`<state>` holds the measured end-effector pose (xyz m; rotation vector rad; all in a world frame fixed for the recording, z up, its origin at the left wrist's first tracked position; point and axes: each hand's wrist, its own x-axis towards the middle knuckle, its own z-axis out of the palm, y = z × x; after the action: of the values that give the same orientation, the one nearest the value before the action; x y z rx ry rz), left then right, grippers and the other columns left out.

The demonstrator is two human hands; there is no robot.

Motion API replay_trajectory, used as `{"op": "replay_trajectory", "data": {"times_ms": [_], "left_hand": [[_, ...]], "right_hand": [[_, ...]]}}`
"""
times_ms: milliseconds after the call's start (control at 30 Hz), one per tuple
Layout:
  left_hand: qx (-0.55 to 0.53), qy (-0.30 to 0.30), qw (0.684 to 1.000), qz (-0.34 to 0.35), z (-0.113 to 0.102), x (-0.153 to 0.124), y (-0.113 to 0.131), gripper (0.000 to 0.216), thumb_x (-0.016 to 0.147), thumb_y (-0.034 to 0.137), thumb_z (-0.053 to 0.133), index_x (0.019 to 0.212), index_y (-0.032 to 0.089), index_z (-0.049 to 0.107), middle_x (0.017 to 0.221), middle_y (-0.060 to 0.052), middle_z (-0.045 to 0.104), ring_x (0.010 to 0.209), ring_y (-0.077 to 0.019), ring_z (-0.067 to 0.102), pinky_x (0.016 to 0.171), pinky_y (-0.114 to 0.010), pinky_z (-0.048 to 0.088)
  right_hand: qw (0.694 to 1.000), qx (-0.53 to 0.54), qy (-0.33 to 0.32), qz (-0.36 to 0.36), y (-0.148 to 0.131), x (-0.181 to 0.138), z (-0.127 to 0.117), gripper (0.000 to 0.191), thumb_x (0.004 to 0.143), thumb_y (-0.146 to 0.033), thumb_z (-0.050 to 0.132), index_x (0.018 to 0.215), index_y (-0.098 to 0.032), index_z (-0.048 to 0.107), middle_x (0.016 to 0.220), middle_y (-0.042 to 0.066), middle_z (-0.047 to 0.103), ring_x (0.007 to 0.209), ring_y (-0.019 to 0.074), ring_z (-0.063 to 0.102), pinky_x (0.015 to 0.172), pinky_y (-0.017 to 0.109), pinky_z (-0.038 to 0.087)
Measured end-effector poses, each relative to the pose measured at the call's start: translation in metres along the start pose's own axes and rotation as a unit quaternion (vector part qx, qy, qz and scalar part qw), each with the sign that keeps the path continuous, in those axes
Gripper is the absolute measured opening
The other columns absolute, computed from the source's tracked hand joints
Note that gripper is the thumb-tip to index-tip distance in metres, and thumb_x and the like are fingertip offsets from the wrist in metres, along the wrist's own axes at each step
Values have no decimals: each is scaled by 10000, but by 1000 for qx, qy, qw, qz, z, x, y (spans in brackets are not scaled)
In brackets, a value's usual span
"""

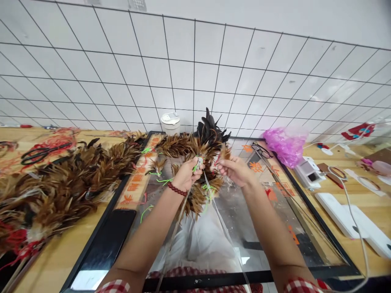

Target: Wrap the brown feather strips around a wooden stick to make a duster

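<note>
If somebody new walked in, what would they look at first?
Probably the black feathers sticking up in the middle, just beyond the left hand and right hand. Next might come the big pile of brown feathers on the left, then the bright purple plastic bag toward the back right.
</note>
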<state>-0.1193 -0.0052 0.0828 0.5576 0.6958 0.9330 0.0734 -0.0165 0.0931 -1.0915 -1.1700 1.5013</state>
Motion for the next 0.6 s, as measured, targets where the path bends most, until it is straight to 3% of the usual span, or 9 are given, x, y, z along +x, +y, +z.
{"op": "replay_trajectory", "data": {"times_ms": [67,200,467,600], "left_hand": [[30,35,998,34,7,1,-4,248,851,317,617,754,134,480,603,13,477,393,-15,344,330,-93,186],[54,68,994,68,15,-4,-8,293,848,369,619,735,137,482,571,19,485,382,-20,354,330,-107,186],[61,74,991,95,21,-14,-8,413,807,529,613,768,128,519,600,11,497,394,-20,364,346,-115,173],[103,58,989,85,22,-18,-9,345,761,438,695,786,144,517,652,22,497,427,-17,383,370,-109,177]], "right_hand": [[998,52,-13,-19,4,0,26,297,608,-386,795,719,-147,660,648,9,651,520,77,522,507,201,418],[994,49,50,-83,23,11,54,292,608,-386,811,712,-162,654,654,-1,656,598,111,565,587,238,472],[979,1,117,-168,34,11,58,265,675,-402,765,748,-179,642,645,-9,620,596,121,538,589,259,467],[981,12,119,-151,28,11,58,324,631,-425,785,776,-189,618,691,-3,629,601,133,542,599,283,479]]}}
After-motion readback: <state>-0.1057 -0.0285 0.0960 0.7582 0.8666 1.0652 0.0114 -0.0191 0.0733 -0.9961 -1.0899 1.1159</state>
